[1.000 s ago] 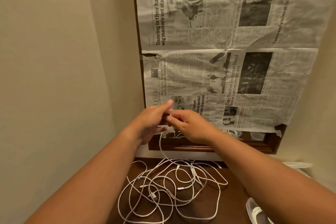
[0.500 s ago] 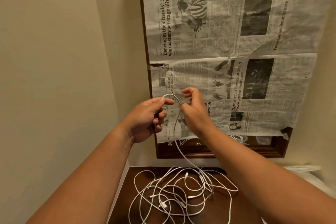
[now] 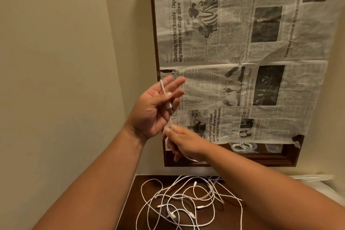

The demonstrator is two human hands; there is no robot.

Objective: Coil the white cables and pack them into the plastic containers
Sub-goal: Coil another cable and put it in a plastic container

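1. In front of the newspaper-covered frame (image 3: pixel 242 61), the left hand (image 3: pixel 155 110) is raised with its palm turned toward the camera and its fingers (image 3: pixel 175 84) spread wide apart.
2. A white cable (image 3: pixel 163 89) runs down across that open palm; its upper end pokes up past the fingertips, and a connector plug (image 3: pixel 168 106) lies near the base of the fingers. The thumb appears to press the cable against the fingers, though motion blur makes the exact contact hard to tell.
3. Just below the left hand, the right hand (image 3: pixel 183 143) pinches the same cable between thumb and forefinger, the other fingers loosely curled downward.
4. From the right fingers the cable drops out of sight behind the hand toward the bench.
5. Well below both hands, a loose tangle of white cables (image 3: pixel 186 203) lies on the dark wooden bench (image 3: pixel 134 201), with several small plugs showing among the loops.
6. Beyond the right fingers, under the lower edge of the newspaper, a clear plastic container (image 3: pixel 242 146) holds coiled white cable, and another container (image 3: pixel 273 148) sits just beside it, its contents unclear.
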